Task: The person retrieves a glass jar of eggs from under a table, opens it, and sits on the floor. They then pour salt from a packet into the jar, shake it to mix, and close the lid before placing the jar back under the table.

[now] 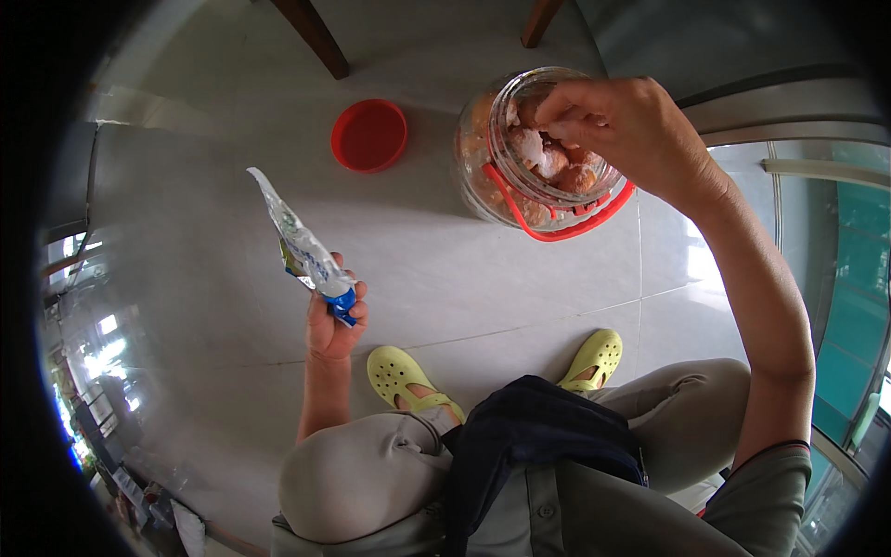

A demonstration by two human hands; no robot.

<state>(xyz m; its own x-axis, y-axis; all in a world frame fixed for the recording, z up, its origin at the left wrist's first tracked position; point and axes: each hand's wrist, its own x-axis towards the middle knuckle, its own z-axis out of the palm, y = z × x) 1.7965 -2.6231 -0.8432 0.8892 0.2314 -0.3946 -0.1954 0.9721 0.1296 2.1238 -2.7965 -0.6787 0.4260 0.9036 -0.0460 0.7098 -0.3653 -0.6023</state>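
My left hand (337, 317) grips a crumpled plastic packet (306, 250), white and clear with blue and green parts, that points up and to the left. Over the mouth of a large clear jar (480, 188) is my right hand (605, 125), its thumb and fingertips drawn close together; whether they pinch something cannot be told. Round brown pieces (553, 161) with a white crystalline coating fill the jar up to its neck. A red carrying handle (585, 228) hangs around the jar's near side. To the left, a round red lid (369, 136) lies on the floor.
Two wooden furniture legs (313, 35) stand at the top. The floor is grey tile (487, 292). My feet, in yellow-green clogs (397, 372), are below the jar. A metal-framed panel (786, 132) is at the right, and assorted items sit at the lower left.
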